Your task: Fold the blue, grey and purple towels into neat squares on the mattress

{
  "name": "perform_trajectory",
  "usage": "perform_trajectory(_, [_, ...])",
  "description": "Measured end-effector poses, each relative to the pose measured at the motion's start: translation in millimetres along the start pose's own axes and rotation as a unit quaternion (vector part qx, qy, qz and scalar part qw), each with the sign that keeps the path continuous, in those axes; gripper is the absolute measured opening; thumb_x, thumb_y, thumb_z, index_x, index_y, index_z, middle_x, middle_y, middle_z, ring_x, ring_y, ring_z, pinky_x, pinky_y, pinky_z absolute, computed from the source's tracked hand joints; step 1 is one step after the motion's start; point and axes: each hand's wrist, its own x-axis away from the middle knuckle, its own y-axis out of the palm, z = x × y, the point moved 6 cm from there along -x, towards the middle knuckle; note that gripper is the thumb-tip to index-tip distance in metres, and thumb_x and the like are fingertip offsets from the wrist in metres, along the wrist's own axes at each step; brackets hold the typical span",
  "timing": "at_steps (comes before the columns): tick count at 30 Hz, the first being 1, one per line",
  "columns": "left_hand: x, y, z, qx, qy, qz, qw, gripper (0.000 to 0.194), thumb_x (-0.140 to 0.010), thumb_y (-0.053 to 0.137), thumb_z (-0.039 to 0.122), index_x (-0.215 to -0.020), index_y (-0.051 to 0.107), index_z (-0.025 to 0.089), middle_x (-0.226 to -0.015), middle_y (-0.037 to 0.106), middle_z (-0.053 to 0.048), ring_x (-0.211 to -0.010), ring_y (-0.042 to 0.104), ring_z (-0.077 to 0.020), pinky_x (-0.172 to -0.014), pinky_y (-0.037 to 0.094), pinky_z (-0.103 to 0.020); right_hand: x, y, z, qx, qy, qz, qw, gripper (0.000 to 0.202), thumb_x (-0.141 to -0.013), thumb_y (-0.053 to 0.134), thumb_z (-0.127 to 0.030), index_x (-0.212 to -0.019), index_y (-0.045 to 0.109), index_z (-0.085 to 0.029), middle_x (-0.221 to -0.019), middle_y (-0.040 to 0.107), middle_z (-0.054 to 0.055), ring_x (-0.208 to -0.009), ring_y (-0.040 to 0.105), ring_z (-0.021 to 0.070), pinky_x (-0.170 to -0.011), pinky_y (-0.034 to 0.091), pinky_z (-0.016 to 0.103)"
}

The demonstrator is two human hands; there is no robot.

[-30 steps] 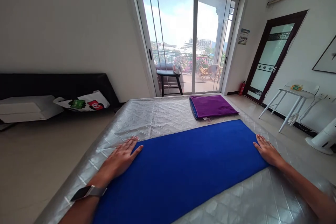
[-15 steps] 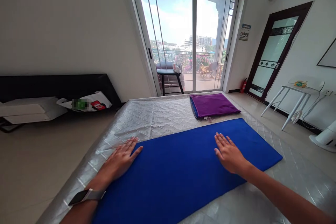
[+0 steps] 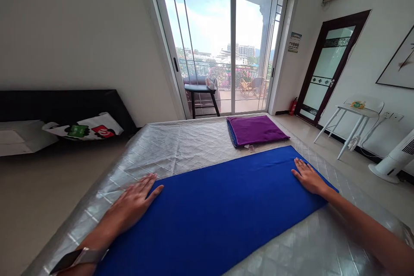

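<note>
A long blue cloth [image 3: 220,207] lies flat across a silvery quilted surface [image 3: 187,138]. My left hand [image 3: 134,200] rests flat with fingers stretched out on the cloth's left edge, its thumb over the blue; a watch is on that wrist. Near the right end of the cloth, my right hand [image 3: 308,177] lies palm down with its fingers extended. Small wrinkles show in the blue beside it. Beyond the cloth's far edge sits a folded purple cloth [image 3: 257,130] with a blue underside and a small tag at its near edge.
A dark stool [image 3: 200,89] stands by the sliding glass door. At the right are a white table [image 3: 357,110], a white appliance [image 3: 393,159] and a dark-framed door [image 3: 333,64]. A printed bag [image 3: 86,129] and a white box [image 3: 26,138] are at the left.
My right hand has slid right along the blue cloth toward its right end. My left hand stays at the left edge. The view has turned slightly to the right.
</note>
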Motion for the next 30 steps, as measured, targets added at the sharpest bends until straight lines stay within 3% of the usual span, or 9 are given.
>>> perform_trajectory(2, [1,1.8,-1,-0.009,0.005,-0.012,1.0,0.068,-0.092,0.02,0.043,-0.147,0.046,0.013,-0.155,0.043,-0.01,-0.146,0.034,-0.0291,-0.117,0.031,-0.047,-3,-5,44,0.01,0.055,0.017,0.998,0.068,-0.1,0.011,-0.042,-0.156,0.027,-0.007,-0.163,0.024,0.011,-0.15,0.02,0.0186,-0.123,0.017,0.038])
perform_trajectory(4, [0,4.0,-1,-0.014,0.016,-0.015,1.0,0.066,-0.091,0.02,0.041,-0.145,0.05,0.014,-0.155,0.044,-0.009,-0.146,0.033,-0.0286,-0.118,0.029,-0.046,-5,-12,68,0.022,0.09,0.028,0.995,0.066,-0.099,0.013,-0.037,-0.155,0.03,-0.005,-0.162,0.026,0.013,-0.15,0.022,0.0192,-0.123,0.017,0.039])
perform_trajectory(7, [-1,5.3,-3,-0.011,0.009,0.001,1.0,0.064,-0.092,0.023,0.04,-0.144,0.051,0.016,-0.154,0.045,-0.009,-0.145,0.034,-0.0297,-0.117,0.031,-0.049,-13,-25,60,0.043,0.097,0.035,0.994,0.065,-0.098,0.018,-0.032,-0.151,0.033,0.003,-0.16,0.029,0.02,-0.15,0.022,0.0269,-0.123,0.014,0.046])
perform_trajectory(11, [-2,7.3,-5,-0.009,-0.007,0.009,1.0,0.066,-0.093,0.024,0.044,-0.148,0.045,0.013,-0.154,0.044,-0.011,-0.146,0.034,-0.0292,-0.117,0.032,-0.049,-28,-29,-31,0.042,-0.003,0.042,0.998,0.063,-0.101,0.017,-0.035,-0.155,0.028,-0.005,-0.163,0.025,0.014,-0.152,0.015,0.0226,-0.124,0.012,0.04])
perform_trajectory(16, [-1,12.2,-7,-0.024,0.016,0.014,0.999,0.065,-0.092,0.025,0.041,-0.146,0.048,0.014,-0.153,0.046,-0.01,-0.146,0.034,-0.0274,-0.118,0.03,-0.047,-35,3,-176,-0.024,-0.216,-0.006,0.976,0.066,-0.102,0.019,-0.052,-0.157,0.026,-0.015,-0.163,0.025,0.006,-0.152,0.014,0.019,-0.124,0.013,0.04])
perform_trajectory(19, [-1,12.7,-7,-0.025,0.011,0.011,1.0,0.067,-0.092,0.022,0.044,-0.148,0.046,0.014,-0.155,0.043,-0.009,-0.146,0.034,-0.0268,-0.118,0.03,-0.046,-39,21,-208,-0.046,-0.253,-0.044,0.965,0.068,-0.102,0.016,-0.054,-0.157,0.025,-0.016,-0.163,0.022,0.007,-0.152,0.014,0.0191,-0.124,0.011,0.041])
perform_trajectory(22, [-1,9.5,-4,-0.018,-0.01,-0.001,1.0,0.07,-0.093,0.019,0.047,-0.15,0.042,0.012,-0.157,0.039,-0.009,-0.147,0.032,-0.0258,-0.119,0.029,-0.044,-51,25,-182,-0.032,-0.211,-0.048,0.976,0.068,-0.102,0.016,-0.055,-0.158,0.025,-0.016,-0.164,0.021,0.007,-0.152,0.014,0.02,-0.124,0.01,0.042])
perform_trajectory(26, [1,2.2,0,-0.001,-0.032,0.0,0.999,0.073,-0.094,0.02,0.051,-0.152,0.037,0.009,-0.158,0.038,-0.01,-0.148,0.03,-0.0276,-0.119,0.029,-0.047,-77,12,-96,0.007,-0.102,-0.036,0.994,0.068,-0.101,0.017,-0.056,-0.158,0.024,-0.02,-0.164,0.024,0.003,-0.152,0.014,0.0207,-0.124,0.01,0.038])
perform_trajectory(30, [3,1.3,1,-0.001,-0.025,0.004,1.0,0.071,-0.095,0.017,0.049,-0.151,0.038,0.011,-0.157,0.039,-0.009,-0.147,0.031,-0.028,-0.118,0.031,-0.048,-102,-2,-13,0.023,-0.017,-0.027,0.999,0.066,-0.101,0.015,-0.046,-0.158,0.023,-0.013,-0.163,0.024,0.009,-0.151,0.016,0.0237,-0.123,0.015,0.046])
